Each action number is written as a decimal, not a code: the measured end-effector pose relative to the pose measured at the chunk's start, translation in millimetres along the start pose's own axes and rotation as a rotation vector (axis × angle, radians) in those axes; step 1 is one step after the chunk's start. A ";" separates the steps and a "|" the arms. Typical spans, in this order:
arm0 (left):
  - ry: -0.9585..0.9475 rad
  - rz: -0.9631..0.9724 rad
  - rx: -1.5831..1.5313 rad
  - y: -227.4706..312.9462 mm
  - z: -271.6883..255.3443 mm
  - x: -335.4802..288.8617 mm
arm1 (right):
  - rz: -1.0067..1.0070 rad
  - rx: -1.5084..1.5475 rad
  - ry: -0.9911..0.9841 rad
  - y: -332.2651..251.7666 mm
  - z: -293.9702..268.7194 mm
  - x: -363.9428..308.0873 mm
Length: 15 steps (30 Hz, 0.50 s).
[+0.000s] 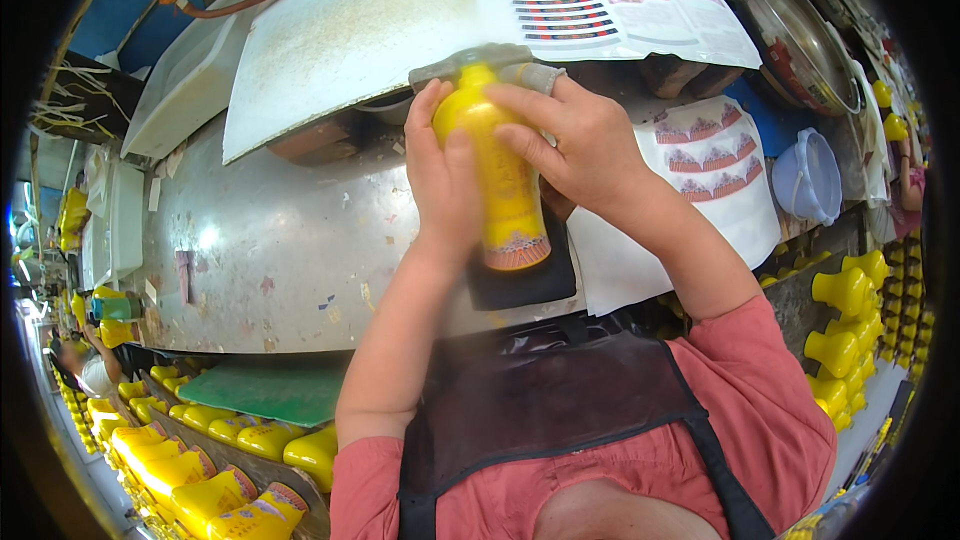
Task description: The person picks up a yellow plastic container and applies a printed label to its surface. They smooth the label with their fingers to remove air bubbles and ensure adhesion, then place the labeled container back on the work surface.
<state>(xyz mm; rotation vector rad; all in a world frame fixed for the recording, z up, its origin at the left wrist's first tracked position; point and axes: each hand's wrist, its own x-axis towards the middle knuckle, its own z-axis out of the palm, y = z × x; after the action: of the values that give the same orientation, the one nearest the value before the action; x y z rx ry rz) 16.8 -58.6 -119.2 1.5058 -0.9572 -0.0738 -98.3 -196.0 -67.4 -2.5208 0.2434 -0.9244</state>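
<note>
A glossy yellow bottle-shaped vase (508, 190) lies between my hands, its neck pointing away from me and its base toward me. A patterned band runs round its base, and faint dark print shows on its side. My left hand (440, 185) is pressed along its left side, fingers up by the shoulder. From the right, my right hand (595, 150) rests its fingers on the shoulder; one finger wears a grey wrap (535, 76). Below the base is a black pad (522, 290). Behind the neck lies a flat grey piece (440, 70).
A white board (340, 50) and printed decal sheets (640, 0) lie ahead. Another decal sheet (705, 165) is at the right, near a lilac bucket (807, 178) and a metal basin (795, 25). Yellow vases (205, 490) stand in rows on both sides. A person (95, 370) is far left.
</note>
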 end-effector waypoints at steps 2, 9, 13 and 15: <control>0.000 -0.020 -0.048 2.6 0.3 -0.2 | -0.037 0.001 -0.035 -0.8 -1.8 2.1; 0.011 -0.003 -0.077 2.7 3.3 -4.2 | 0.047 0.115 -0.217 1.8 -5.8 8.9; 0.021 0.314 0.266 -5.1 -3.9 1.3 | 0.097 0.100 -0.259 -3.3 -10.6 8.0; -0.040 0.376 0.342 -6.7 -10.5 4.7 | 0.103 0.083 -0.284 -4.8 -12.3 9.6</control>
<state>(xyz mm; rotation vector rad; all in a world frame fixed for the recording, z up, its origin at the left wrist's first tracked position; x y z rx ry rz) 29.2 -53.9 -120.4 1.6093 -1.3189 0.3473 -98.9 -198.9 -51.4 -2.4985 0.2372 -0.5179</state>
